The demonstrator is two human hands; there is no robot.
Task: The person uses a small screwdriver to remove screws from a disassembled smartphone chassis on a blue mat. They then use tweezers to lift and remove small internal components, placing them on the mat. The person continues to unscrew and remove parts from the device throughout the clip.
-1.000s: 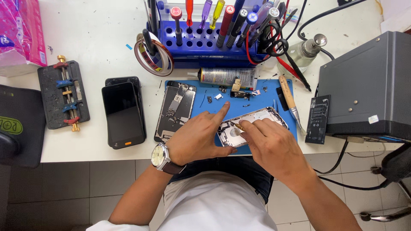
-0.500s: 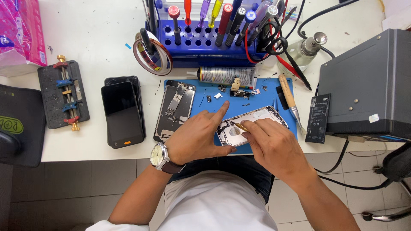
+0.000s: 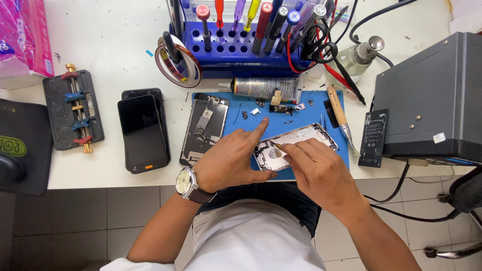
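An opened silver phone housing (image 3: 306,136) lies on a blue work mat (image 3: 301,118) at the table's front edge. My left hand (image 3: 233,160), with a wristwatch, presses on the housing's left end, index finger stretched out. My right hand (image 3: 319,173) holds a thin tool with a yellowish tip (image 3: 277,146) against the inside of the housing. A second opened phone body (image 3: 205,125) with exposed parts lies on the mat's left edge. Small loose parts (image 3: 283,108) sit on the mat's far side.
A blue tool rack (image 3: 241,42) full of screwdrivers stands behind the mat, with a tape roll (image 3: 176,62) and a glue tube (image 3: 266,88). Two dark phones (image 3: 143,128), a black clamp fixture (image 3: 74,108), a battery (image 3: 372,138) and a grey box (image 3: 432,100) are around.
My right hand has shifted slightly on the housing with the tool. My left hand stays pressed on it, index finger still extended.
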